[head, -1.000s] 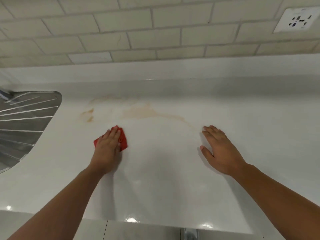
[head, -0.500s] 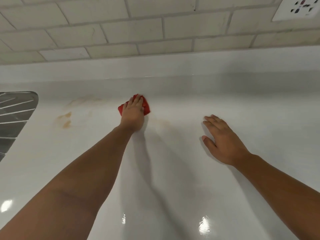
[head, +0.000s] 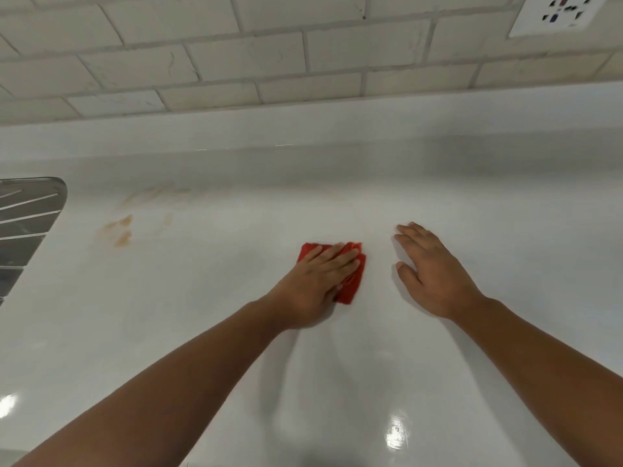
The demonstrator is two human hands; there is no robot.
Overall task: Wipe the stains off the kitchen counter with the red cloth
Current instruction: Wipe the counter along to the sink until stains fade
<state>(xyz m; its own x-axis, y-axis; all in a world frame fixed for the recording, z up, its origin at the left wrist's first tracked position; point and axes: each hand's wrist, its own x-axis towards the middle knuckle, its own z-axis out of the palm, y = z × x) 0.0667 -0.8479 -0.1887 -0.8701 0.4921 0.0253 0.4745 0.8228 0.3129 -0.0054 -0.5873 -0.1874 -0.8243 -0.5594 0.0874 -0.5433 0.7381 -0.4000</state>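
Observation:
My left hand (head: 317, 281) lies flat with straight fingers on the red cloth (head: 352, 284), pressing it onto the white kitchen counter (head: 219, 332) near the middle. The cloth is folded and sticks out past my fingertips and beside my palm. Brownish stains (head: 121, 230) mark the counter to the left, with a fainter smear (head: 148, 193) behind them and a small pale spot (head: 167, 219) to their right. My right hand (head: 431, 274) rests flat, fingers spread, on the counter just right of the cloth, holding nothing.
A steel sink drainboard (head: 27, 224) with ridges sits at the left edge. A low white upstand (head: 303, 129) and a tiled wall (head: 269, 55) close off the back. A wall socket (head: 566, 11) is at the top right.
My left hand slid the red cloth from the back of the counter toward me and rightward, close to my right hand. The large stain in the middle is gone. My right hand stayed put.

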